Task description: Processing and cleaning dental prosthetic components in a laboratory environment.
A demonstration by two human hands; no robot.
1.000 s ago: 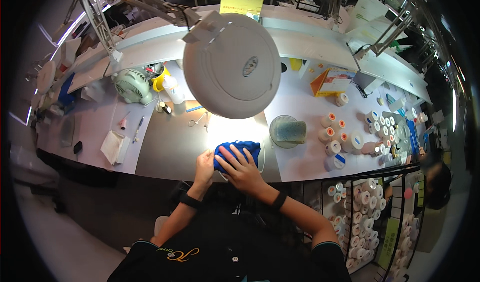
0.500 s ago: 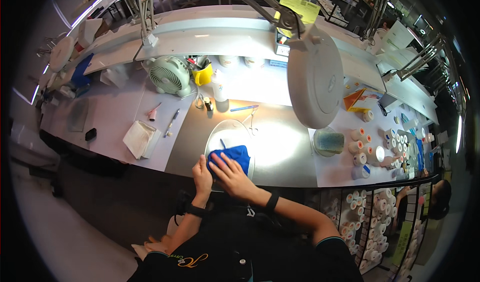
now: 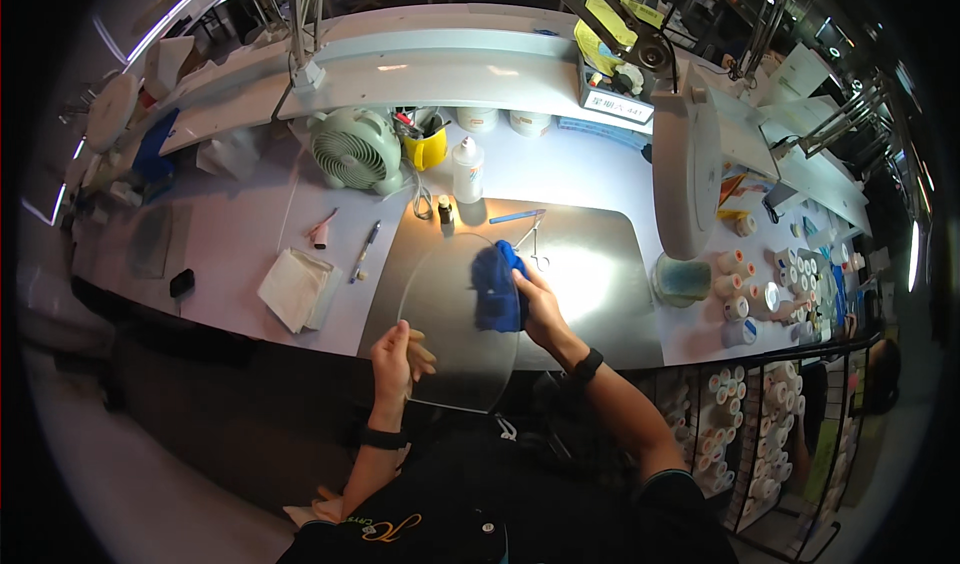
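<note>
A clear, rounded transparent sheet [image 3: 458, 359] is held over the near edge of the bench. My left hand [image 3: 393, 360] grips its left rim, with the thumb up against the edge. Bunched in my right hand [image 3: 545, 312] is a blue cloth [image 3: 497, 294], slightly smeared by motion, in front of the sheet's upper right part. Whether the cloth touches the sheet I cannot tell. Beyond the sheet, a blue pen-like stick [image 3: 517, 216] and a pair of scissors [image 3: 537, 244] lie on a grey metal-like mat [image 3: 610, 314].
A small dark bottle [image 3: 446, 211] and a white squeeze bottle [image 3: 467, 169] stand behind, near a yellow mug [image 3: 427, 150] and green fan [image 3: 355, 152]. Folded tissue [image 3: 295, 289] lies left. A lamp head [image 3: 687, 174] hangs right, above many small jars [image 3: 740, 332].
The blue cloth was spread under my right hand against the sheet; now it is bunched in that hand, farther right and up. My left hand has shifted slightly down, uncovering more of the sheet.
</note>
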